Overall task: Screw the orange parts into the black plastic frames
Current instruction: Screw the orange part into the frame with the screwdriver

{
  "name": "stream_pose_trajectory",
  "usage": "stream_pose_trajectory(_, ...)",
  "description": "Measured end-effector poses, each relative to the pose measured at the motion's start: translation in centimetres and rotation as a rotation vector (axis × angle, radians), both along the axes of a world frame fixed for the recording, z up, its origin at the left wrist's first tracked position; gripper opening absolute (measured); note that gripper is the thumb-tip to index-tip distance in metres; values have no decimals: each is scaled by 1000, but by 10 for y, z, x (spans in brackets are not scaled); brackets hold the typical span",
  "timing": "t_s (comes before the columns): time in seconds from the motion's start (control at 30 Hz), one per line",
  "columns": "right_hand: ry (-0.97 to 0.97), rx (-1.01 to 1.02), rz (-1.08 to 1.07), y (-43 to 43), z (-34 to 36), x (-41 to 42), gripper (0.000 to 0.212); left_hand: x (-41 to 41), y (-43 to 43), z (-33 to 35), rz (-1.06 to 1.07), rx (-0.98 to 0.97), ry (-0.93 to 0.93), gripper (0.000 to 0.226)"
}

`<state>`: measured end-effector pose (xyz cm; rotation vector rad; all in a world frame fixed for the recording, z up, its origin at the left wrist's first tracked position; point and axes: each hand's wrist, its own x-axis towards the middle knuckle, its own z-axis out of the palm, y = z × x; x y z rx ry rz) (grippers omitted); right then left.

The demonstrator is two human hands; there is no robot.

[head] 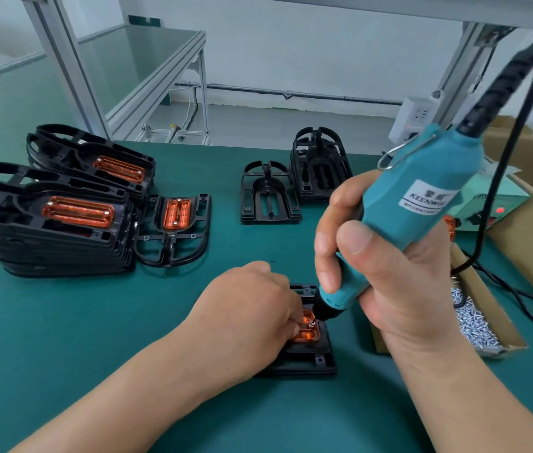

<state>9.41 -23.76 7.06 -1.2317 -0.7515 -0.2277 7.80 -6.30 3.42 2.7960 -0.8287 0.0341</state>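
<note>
Your right hand (386,266) wraps round the teal electric screwdriver (422,191), thumb and fingers curled tight on its lower barrel. The tool leans to the right, with its black nose (324,310) down on the work. A white label on the body reads "KEENW"; the rest of that word and the small print beneath it cannot be read.

Your left hand (252,308) is curled, its fingertips pinching the orange translucent plastic part (307,335) just beside the nose. That part sits in the black plastic frame (311,358), which lies flat on the green table (95,322) between your wrists.

To your right is an open cardboard box of silver screws (474,318). Behind it is a pale green power unit (494,204) with a red light and the letters "ED" showing past the screwdriver.

To your left, a single fitted frame (173,227) lies beside two stacks of fitted frames (62,223), each topped with an orange piece. Farther back are one empty black frame (270,194) and a stack of empty frames (320,165).
</note>
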Motion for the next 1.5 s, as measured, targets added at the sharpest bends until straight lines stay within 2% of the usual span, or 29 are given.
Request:
stream_pose_trajectory(0.17,6,102,-82,-3,6,4,15,-2,1,0,6,-23,5,21)
stream_pose_trajectory(0.3,87,209,-201,-15,6,9,9,1,5,-3,-1,-45,27,23)
stream_pose_trajectory(0.37,127,260,-265,-18,4,11,6,3,10,2,58,-234,121,21)
stream_pose_trajectory(0.5,237,410,-262,-22,2,16,5,12,26,17,200,-788,380,18)
stream_pose_trajectory(0.6,309,496,-241,-23,1,17,7,13,27,23,203,-977,521,11)
stream_pose_trajectory(0.73,382,617,-208,-22,1,18,9,7,16,21,193,-1020,603,14)
stream_pose_trajectory(0.93,404,689,-216,-24,4,19,10,5,10,16,234,-1065,704,23)
stream_pose_trajectory(1.0,413,713,-219,-24,5,19,9,4,7,14,216,-1124,786,23)
stream_pose_trajectory(1.17,419,767,-237,-28,8,18,7,1,5,14,126,-1332,1046,9)
stream_pose_trajectory(1.27,405,772,-237,-29,10,18,7,2,7,15,118,-1408,1137,14)
stream_pose_trajectory(1.5,378,764,-218,-30,12,15,9,0,4,17,128,-1379,1070,9)
